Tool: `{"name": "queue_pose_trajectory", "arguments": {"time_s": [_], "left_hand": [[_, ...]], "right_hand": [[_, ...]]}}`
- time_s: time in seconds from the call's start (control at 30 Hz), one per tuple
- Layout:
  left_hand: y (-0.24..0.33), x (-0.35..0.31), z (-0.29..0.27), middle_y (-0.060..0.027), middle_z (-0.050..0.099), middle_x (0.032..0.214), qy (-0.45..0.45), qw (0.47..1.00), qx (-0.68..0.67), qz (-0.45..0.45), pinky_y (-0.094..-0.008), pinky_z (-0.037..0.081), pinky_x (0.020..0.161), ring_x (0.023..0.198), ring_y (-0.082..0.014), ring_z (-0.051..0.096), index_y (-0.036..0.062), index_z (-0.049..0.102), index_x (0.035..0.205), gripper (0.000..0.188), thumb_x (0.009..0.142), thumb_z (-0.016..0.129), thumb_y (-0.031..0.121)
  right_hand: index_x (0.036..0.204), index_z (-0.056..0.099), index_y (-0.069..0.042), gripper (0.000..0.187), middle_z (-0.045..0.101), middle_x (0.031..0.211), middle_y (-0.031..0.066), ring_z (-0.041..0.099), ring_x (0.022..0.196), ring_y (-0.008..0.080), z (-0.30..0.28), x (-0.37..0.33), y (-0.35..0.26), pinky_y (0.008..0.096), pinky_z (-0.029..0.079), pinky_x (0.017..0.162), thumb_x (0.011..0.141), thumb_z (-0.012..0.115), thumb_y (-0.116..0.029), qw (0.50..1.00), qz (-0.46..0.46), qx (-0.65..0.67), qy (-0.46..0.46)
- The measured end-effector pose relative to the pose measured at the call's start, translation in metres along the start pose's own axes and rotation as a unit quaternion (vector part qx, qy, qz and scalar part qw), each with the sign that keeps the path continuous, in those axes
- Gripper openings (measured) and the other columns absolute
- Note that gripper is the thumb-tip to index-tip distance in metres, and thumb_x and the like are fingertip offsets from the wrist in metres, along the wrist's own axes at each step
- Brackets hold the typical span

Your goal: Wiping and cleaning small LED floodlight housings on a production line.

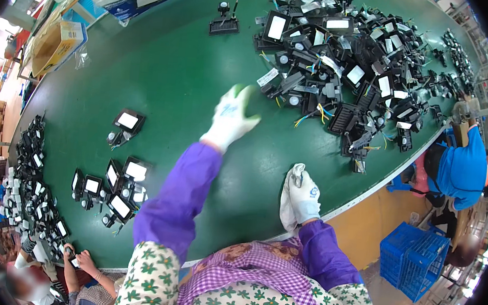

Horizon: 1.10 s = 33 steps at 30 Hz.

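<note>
Extends the left hand (231, 116) over the middle of the bench (169, 82), with its grip spread apart and nothing held in it. Points toward the large pile of black lamps (355, 75), near its left margin yet apparently not touching it. Holds the right hand (305, 194) low by the bench's near edge, toward the right, with that grip seemingly clamped on a whitish cloth (287, 205); cannot tell how firmly.

Lying jumbled from the far edge to the right edge: that pile, with many white faces turned every way and loose coloured wires (325, 112) trailing out. Standing apart near the far edge: 1 lone lamp (224, 26). Lying toward the left edge: 1 more lamp (127, 121), and, closer to the near edge, a cluster of about 5 lamps (119, 205). Heaped along the left edge: further lamps (37, 160), with a co-worker's hands (88, 262) at the near end.

Judging by the pose, looks like the reach for a lamp, with the grasp not yet made. Would call next for lowering the left grip onto 1 lamp at the pile's margin, closing on the housing rather than the wires, and lifting clear without dragging others along.
</note>
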<state>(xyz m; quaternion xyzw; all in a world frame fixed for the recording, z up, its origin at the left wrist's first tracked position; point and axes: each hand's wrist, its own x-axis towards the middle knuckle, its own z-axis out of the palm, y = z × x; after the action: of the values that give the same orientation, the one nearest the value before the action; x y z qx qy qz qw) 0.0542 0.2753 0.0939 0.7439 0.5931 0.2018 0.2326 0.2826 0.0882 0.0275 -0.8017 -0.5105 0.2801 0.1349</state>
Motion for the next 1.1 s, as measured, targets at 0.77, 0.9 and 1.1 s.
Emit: {"name": "queue_pose_trajectory", "arguments": {"time_s": [0.77,0.9,1.1], "left_hand": [[-0.03,-0.203,0.016,-0.0135,0.066,0.075,-0.15,0.643,-0.557,-0.503,-0.0313,0.035,0.032,0.04,-0.0162,0.051,0.0063,0.065,0.109,0.033,0.097,0.059,0.037],[-0.054,-0.201,-0.007,-0.0116,0.068,0.09,-0.23,0.739,-0.428,-0.467,-0.0313,0.044,0.039,0.055,-0.0158,0.061,0.0048,0.061,0.115,0.036,0.092,0.069,0.031],[-0.041,-0.2,0.019,-0.012,0.067,0.112,-0.106,0.901,-0.349,-0.233,-0.0322,0.055,0.081,0.097,-0.0159,0.064,-0.0015,0.058,0.12,0.049,0.081,0.079,0.017]], "right_hand": [[0.11,0.066,-0.003,0.034,0.072,0.095,0.0177,0.07,0.089,0.0338,0.0,-0.004,-0.005,0.0403,0.052,0.078,0.092,0.062,-0.032,0.998,0.038,0.052,0.023],[0.112,0.066,-0.001,0.032,0.072,0.097,0.0154,0.069,0.091,0.0259,0.001,-0.013,-0.004,0.036,0.052,0.079,0.094,0.062,-0.027,0.995,0.011,0.095,0.009],[0.114,0.066,0.0,0.028,0.071,0.101,0.0103,0.066,0.09,0.0178,-0.003,-0.016,0.035,0.0315,0.05,0.081,0.095,0.061,-0.021,0.962,0.059,0.262,0.046]]}}
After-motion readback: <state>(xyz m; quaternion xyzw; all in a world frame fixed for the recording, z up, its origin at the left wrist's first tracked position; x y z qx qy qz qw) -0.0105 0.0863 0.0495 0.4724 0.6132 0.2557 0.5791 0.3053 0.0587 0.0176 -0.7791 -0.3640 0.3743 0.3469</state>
